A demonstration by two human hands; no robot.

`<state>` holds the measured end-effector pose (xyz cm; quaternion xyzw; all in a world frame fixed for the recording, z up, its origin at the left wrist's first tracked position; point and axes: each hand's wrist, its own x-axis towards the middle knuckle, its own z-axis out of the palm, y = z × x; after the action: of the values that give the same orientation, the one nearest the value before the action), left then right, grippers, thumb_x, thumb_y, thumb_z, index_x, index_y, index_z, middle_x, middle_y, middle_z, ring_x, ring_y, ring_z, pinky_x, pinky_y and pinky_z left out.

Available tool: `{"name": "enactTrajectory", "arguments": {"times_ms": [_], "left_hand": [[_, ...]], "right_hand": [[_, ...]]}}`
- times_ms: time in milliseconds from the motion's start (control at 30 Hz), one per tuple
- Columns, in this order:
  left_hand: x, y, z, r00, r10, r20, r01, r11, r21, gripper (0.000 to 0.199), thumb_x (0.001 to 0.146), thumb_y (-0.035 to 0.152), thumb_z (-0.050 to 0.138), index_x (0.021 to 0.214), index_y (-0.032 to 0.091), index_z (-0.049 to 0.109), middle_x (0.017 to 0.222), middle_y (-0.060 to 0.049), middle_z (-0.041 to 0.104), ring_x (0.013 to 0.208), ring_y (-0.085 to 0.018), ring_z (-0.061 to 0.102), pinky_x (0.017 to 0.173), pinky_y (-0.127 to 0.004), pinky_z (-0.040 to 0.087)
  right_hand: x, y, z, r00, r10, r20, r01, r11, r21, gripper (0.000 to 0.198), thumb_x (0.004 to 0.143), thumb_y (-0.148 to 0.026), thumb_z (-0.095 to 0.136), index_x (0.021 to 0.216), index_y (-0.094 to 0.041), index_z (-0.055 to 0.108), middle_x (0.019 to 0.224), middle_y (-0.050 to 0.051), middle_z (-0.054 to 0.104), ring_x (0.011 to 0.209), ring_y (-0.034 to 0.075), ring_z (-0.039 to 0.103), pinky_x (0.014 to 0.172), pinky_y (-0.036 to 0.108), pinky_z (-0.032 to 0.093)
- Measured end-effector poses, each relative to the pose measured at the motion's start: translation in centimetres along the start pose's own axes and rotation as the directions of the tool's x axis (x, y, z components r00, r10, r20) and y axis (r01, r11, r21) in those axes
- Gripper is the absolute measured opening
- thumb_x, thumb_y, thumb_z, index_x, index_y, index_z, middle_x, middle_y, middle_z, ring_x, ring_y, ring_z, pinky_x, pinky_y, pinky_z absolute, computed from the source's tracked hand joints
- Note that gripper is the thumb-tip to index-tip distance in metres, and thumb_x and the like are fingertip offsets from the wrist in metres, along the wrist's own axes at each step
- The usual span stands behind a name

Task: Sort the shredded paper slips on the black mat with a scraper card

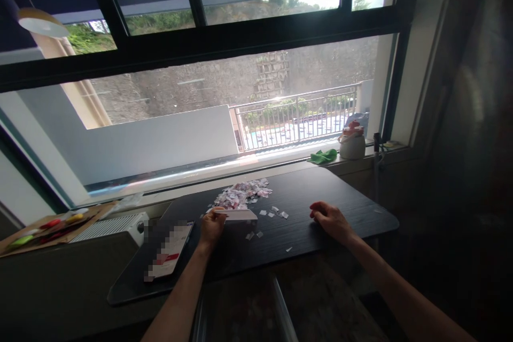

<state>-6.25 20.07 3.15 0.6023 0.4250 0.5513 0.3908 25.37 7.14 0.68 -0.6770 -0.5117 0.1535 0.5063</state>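
Note:
My left hand (212,227) pinches one end of a flat white strip (238,215), which looks like paper or thin card. Just beyond it, a heap of small white paper pieces (244,192), some with pinkish marks, lies on the dark table (296,187). Several loose paper scraps (273,212) are scattered to the right of the strip, with a few nearer the front edge. On the right part of the table is my right hand (331,220), its fingers curled together. Whether something small is between those fingers cannot be made out.
At the table's left lies a partly blurred flat item (172,251), light with a red patch. A radiator (116,227) and cardboard with coloured items (52,227) are further left. On the windowsill sit a green cloth (323,157) and a white container (352,146) with a red top.

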Motion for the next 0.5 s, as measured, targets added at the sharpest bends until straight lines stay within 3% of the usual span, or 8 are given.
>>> {"name": "enactTrajectory", "arguments": {"times_ms": [300,500], "left_hand": [[-1.7,-1.1,-4.3,0.996,-0.092,-0.011,0.093,0.996,0.017,0.023,0.049,0.028,0.066,0.068,0.015,0.063,0.058,0.003,0.062,0.058,-0.013,0.054,0.060,-0.024,0.043],[0.0,0.0,-1.6,0.999,-0.018,-0.043,0.017,0.999,-0.033,0.020,0.050,0.027,0.064,0.066,0.016,0.063,0.055,0.005,0.058,0.054,-0.010,0.050,0.056,-0.022,0.040]], "right_hand": [[0.0,-0.3,0.1,1.000,0.010,0.018,-0.010,1.000,0.011,0.019,0.072,-0.025,0.047,0.083,-0.021,0.061,0.073,0.001,0.070,0.067,0.016,0.063,0.069,0.028,0.046],[-0.2,-0.3,0.1,1.000,0.004,0.005,-0.004,1.000,0.002,0.018,0.072,-0.025,0.047,0.082,-0.021,0.062,0.073,0.001,0.070,0.067,0.016,0.063,0.069,0.029,0.046]]}}
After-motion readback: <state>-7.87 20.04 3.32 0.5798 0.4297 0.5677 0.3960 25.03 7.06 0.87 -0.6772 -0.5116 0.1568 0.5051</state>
